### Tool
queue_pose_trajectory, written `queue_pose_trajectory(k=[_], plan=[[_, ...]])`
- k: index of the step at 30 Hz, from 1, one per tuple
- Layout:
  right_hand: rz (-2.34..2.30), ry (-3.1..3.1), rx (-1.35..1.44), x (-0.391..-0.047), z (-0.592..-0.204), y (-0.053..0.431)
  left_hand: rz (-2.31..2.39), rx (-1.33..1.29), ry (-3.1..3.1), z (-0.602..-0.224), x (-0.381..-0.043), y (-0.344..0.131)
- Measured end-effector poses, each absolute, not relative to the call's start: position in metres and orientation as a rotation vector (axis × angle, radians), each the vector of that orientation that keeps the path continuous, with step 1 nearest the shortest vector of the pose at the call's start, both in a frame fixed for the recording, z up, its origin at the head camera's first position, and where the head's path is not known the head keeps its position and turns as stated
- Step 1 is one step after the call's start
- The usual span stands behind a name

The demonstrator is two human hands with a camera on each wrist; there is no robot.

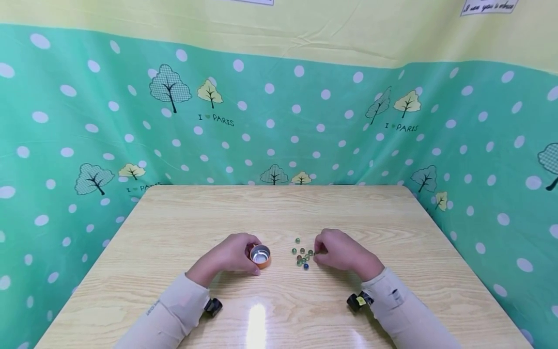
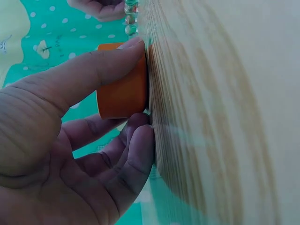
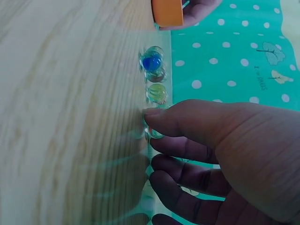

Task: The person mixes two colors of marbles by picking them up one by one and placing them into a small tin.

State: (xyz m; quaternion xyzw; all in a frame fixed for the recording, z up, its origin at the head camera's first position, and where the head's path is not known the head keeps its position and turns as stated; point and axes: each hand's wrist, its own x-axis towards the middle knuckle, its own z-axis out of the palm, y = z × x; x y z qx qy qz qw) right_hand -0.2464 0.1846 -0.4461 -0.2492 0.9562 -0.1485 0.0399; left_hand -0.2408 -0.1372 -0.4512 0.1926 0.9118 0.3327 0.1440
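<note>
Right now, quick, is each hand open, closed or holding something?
Left hand: closed, holding the orange cup.
Right hand: at a glass marble, but whether it is pinching it cannot be told.

You face a green fabric backdrop (image 1: 305, 150) with pale oval dots, spanning nine through twelve to three o'clock. A pale-yellow fabric band (image 1: 174, 19) tops it at twelve; printed checked-crown trees (image 1: 165, 80) stand at ten and two. At six, your light wood-grain table (image 1: 279, 208) shows an elongated white glare (image 1: 256, 327).
</note>
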Motion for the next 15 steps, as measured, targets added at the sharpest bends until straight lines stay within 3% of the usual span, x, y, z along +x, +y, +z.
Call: queue_pose_trajectory(k=[15], plan=[[-0.506, 2.952, -0.819, -0.2475, -0.4438, 0.1881, 0.999, 0.615, 2.565, -0.4528, -0.2408, -0.1383]])
